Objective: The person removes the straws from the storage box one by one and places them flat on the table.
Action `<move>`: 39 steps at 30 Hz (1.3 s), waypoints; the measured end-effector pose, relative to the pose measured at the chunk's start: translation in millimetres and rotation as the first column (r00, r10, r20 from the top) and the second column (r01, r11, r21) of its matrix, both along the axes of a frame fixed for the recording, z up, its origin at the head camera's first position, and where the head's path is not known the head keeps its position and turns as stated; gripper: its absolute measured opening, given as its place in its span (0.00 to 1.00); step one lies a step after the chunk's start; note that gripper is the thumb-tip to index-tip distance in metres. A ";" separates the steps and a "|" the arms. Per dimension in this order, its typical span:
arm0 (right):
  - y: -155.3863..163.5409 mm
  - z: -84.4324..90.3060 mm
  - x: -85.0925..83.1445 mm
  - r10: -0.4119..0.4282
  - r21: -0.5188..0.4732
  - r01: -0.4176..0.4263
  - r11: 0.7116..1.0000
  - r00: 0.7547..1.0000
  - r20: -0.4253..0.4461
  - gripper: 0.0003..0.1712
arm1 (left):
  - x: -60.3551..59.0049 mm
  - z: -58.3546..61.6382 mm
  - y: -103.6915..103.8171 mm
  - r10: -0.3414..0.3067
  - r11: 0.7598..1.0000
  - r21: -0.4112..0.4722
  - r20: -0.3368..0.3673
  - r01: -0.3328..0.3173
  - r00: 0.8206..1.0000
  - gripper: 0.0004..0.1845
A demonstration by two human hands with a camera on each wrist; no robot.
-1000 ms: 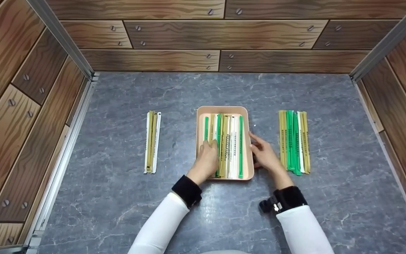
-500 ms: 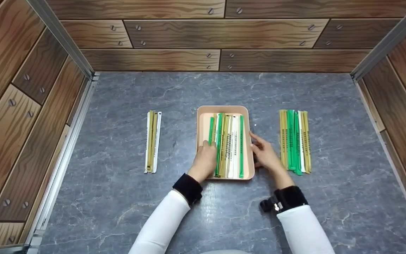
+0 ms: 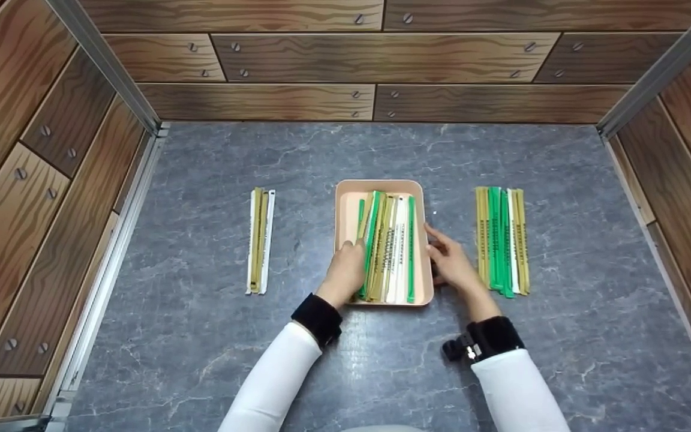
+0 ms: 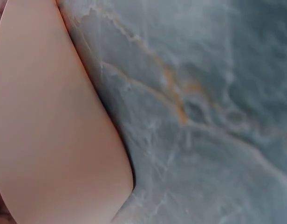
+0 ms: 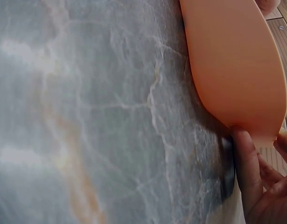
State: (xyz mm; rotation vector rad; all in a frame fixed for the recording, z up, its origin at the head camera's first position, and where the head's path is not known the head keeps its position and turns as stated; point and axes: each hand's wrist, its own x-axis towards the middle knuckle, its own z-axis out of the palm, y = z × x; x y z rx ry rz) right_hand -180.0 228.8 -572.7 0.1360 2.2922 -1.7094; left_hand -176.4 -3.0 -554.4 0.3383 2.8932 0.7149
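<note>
A peach tray (image 3: 345,189) in the middle of the head view holds a row of long, thin wrapped straws (image 3: 394,258) in green, gold and white with printed text. My left hand (image 3: 345,270) reaches over the tray's near left side and grips straws at the row's left end, though its fingertips are hidden. A gold and a green straw (image 3: 372,222) lean beside that hand. My right hand (image 3: 450,258) rests against the tray's right side. In the right wrist view its fingers (image 5: 246,158) touch the tray's outer wall (image 5: 236,70).
A small bundle of gold and white straws (image 3: 258,240) lies to the left of the tray. On the right lies a wider bundle of gold, green and white straws (image 3: 501,240). Wood-patterned walls (image 3: 297,60) surround the grey marbled tabletop (image 3: 213,360).
The left-end straws have shifted right, toward the rest of the row. Some of them now lean, their near ends drawn toward my left hand. My right hand has stayed at the tray's side.
</note>
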 end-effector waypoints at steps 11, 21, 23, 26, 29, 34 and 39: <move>0.4 1.3 -1.1 0.005 0.015 -0.005 1.000 1.000 -0.005 0.30 | 6.2 15.6 -11.3 0.069 0.995 0.077 -0.097 -0.062 0.993 0.17; 0.3 1.3 -0.7 0.003 0.003 -0.003 1.000 1.000 0.003 0.31 | 12.1 31.2 -30.8 0.190 0.981 0.059 -0.124 -0.184 0.974 0.18; 0.2 1.3 -0.7 0.005 0.008 -0.005 1.000 1.000 0.001 0.31 | 11.4 32.4 -38.6 0.216 0.975 0.086 -0.140 -0.205 0.966 0.18; 0.1 0.8 -0.4 0.000 0.004 0.000 1.000 1.000 0.010 0.31 | 10.4 31.0 -52.7 0.254 0.958 0.179 -0.172 -0.223 0.952 0.16; 0.5 0.2 -0.2 0.005 -0.001 -0.005 1.000 1.000 0.012 0.31 | 9.9 28.0 -68.0 0.300 0.931 0.268 -0.179 -0.247 0.937 0.16; 0.5 1.7 -0.4 0.016 -0.009 -0.016 1.000 1.000 0.016 0.31 | 8.1 22.1 -91.9 0.367 0.897 0.318 -0.155 -0.306 0.917 0.16; -0.2 1.3 -0.8 0.020 -0.003 -0.020 1.000 1.000 0.018 0.31 | 5.4 13.0 -112.1 0.407 0.893 0.286 -0.185 -0.347 0.895 0.15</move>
